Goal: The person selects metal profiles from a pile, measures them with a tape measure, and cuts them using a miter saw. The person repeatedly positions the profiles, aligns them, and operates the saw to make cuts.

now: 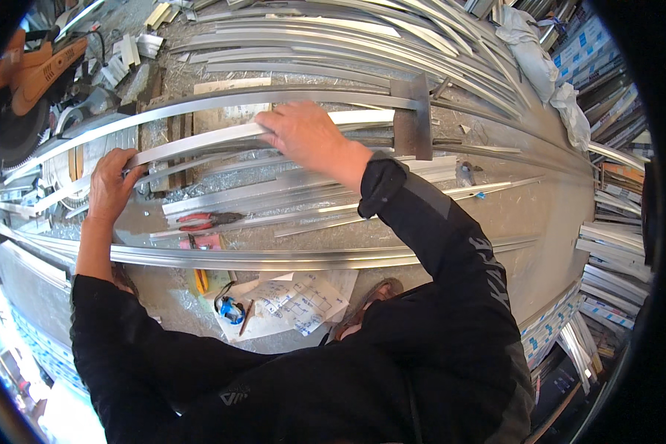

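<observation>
A long pale metal profile strip [192, 143] slants across the saw's bed at the left. My left hand [111, 181] is closed around it near its left part, thumb along the near side. Farther right, my right hand [311, 137] reaches over the same strip, its fingertips pinched on the strip's upper edge; that hand is slightly smeared. Just beyond runs a parallel long metal rail [222, 102], ending at an upright dark metal plate [413, 126] right of my right hand. The orange mitre saw [48, 70] with its toothed blade [15, 133] stands left of my left hand.
Red-handled pliers [209, 220], a yellow utility knife [201, 281], a blue tape measure [231, 309], a pencil [246, 317] and sketched papers [300, 300] lie near me. Long profiles [311, 257] cross in front; several more [333, 44] lie beyond. Stacked profiles [614, 266] fill the right side.
</observation>
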Demonstrator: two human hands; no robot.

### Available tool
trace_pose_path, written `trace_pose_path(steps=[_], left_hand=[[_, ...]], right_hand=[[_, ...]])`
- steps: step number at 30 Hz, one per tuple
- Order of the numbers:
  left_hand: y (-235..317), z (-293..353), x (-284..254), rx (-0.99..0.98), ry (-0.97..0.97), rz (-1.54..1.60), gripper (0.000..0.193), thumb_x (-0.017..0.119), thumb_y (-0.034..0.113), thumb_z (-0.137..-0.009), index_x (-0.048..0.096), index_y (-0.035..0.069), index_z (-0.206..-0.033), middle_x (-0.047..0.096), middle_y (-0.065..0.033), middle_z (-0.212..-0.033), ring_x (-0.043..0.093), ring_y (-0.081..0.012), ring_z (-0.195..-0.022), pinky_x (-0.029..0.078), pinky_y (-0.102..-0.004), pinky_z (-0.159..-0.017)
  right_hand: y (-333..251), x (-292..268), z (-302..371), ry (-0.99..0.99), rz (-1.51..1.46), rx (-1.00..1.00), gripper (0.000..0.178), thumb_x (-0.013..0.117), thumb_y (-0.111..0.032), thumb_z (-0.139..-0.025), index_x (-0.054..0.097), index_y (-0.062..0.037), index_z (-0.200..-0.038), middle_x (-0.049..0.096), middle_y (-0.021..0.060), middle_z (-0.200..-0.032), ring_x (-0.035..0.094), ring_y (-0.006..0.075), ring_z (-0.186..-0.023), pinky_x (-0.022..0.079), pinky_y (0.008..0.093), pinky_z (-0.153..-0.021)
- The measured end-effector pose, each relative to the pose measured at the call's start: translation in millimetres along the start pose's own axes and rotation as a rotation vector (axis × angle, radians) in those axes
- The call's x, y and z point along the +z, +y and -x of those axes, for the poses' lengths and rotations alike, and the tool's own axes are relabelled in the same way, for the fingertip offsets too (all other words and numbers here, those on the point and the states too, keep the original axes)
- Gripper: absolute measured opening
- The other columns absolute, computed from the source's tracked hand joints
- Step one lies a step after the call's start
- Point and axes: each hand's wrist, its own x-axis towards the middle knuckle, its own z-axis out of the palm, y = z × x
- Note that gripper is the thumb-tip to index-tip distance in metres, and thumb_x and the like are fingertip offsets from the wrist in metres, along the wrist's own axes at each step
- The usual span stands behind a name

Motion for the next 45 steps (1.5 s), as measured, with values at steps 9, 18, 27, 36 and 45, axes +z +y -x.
trace_pose_path(steps=[9,18,27,36,45], left_hand=[[14.2,-45.0,70.8,0.114,0.045,-0.005,0.03,0.076,0.015,-0.086,0.068,0.004,-0.113,0.068,-0.0142,-0.103,0.063,-0.0378,-0.1,0.05,-0.0473,-0.089],[12.8,-43.5,102.8,0.029,0.037,0.068,0.032,0.067,0.026,-0.093,0.066,0.008,-0.119,0.067,-0.016,-0.107,0.062,-0.0396,-0.11,0.049,-0.0506,-0.098],[25.8,-53.3,107.5,0.146,0.276,-0.071,0.033,0.077,0.018,-0.083,0.071,0.014,-0.115,0.066,-0.0049,-0.115,0.058,-0.0272,-0.116,0.045,-0.0426,-0.102],[26.9,-58.5,110.5,0.154,0.335,-0.109,0.031,0.076,0.019,-0.084,0.071,0.014,-0.114,0.064,-0.004,-0.117,0.058,-0.0257,-0.118,0.043,-0.0407,-0.106],[28.8,-55.7,102.0,0.166,0.341,-0.02,0.032,0.076,0.023,-0.085,0.072,0.013,-0.116,0.065,-0.0041,-0.114,0.058,-0.0253,-0.117,0.042,-0.041,-0.106]], right_hand=[[64.2,10.2,42.6,0.031,-0.03,0.133,0.026,0.074,-0.02,-0.089,0.064,-0.0097,-0.11,0.066,0.0097,-0.093,0.064,0.0346,-0.092,0.05,0.046,-0.083],[77.3,22.2,49.5,0.011,-0.082,0.195,0.037,0.072,-0.013,-0.087,0.066,-0.0062,-0.122,0.069,0.0158,-0.115,0.063,0.0378,-0.11,0.049,0.0476,-0.096],[69.5,17.3,48.4,0.046,-0.015,0.229,0.035,0.074,-0.01,-0.089,0.066,-0.0039,-0.123,0.068,0.0176,-0.106,0.065,0.0384,-0.099,0.051,0.0455,-0.087],[73.6,16.7,48.1,0.012,0.103,0.229,0.035,0.072,-0.013,-0.093,0.065,-0.0043,-0.126,0.067,0.0166,-0.108,0.063,0.0384,-0.103,0.051,0.0465,-0.089],[71.7,14.2,52.3,0.1,-0.046,0.242,0.032,0.075,-0.01,-0.09,0.066,-0.0012,-0.119,0.067,0.0163,-0.105,0.065,0.036,-0.097,0.053,0.0418,-0.085]])
